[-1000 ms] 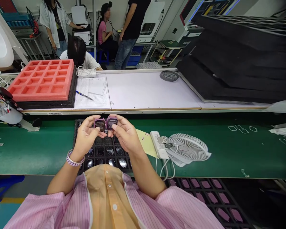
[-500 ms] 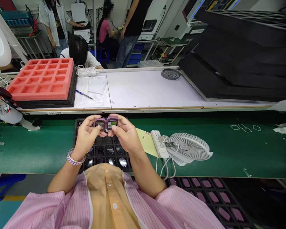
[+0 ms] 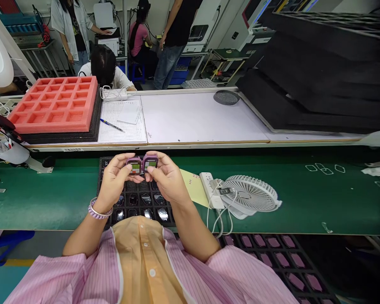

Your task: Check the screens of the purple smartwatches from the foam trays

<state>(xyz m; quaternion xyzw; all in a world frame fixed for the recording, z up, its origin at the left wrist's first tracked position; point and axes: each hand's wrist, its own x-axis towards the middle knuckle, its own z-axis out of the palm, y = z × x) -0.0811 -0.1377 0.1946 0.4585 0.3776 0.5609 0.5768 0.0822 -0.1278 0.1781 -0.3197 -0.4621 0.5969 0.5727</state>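
My left hand is closed on a small purple-framed smartwatch body, its thumb on the lower edge of the lit screen. A second purple smartwatch body is gripped by my right hand, also with its screen lit and the thumb at its lower left. Both are held side by side, screens towards me, over a black foam tray. Dark, glossy pieces sit in the tray's pockets. My hands and forearms cover part of that tray.
A white fan and power strip with cables stand right of the tray, beside a yellow sheet. On the shelf are a pink foam tray, a pen and black stacked trays. Several people are beyond.
The left-hand watch's screen has gone from dark with text to a display with green and coloured areas. Both hands hold nearly the same position.
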